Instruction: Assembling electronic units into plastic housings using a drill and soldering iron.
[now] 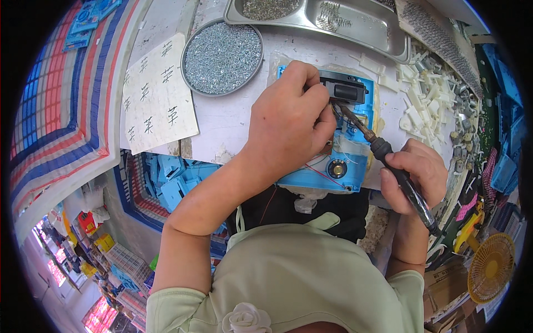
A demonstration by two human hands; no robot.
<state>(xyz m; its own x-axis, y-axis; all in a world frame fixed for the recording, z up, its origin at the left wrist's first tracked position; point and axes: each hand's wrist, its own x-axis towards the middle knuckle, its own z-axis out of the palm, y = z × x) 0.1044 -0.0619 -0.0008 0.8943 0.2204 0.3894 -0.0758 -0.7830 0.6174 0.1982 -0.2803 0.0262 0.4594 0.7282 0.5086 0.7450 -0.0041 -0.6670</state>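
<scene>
My right hand (419, 176) grips the black handle of a soldering iron (404, 181). The iron's metal tip points up and left into a blue plastic housing (302, 178) on the bench. Over the housing's left part, my left hand (293, 111) has its fingers pinched together close to that tip; what they hold is hidden. A black rectangular part (345, 90) sits in the housing's far end. Nearer me, a small round speaker (337, 168) lies in it, with thin red and white wires running alongside.
A round tray of small screws (223, 58) stands left of the housing, beside handwritten paper (158, 94). Behind is a metal tray (361, 36) holding springs. White plastic parts (425, 100) pile up at right. A crate of blue parts (172, 177) stands below left; a yellow fan (491, 268) is lower right.
</scene>
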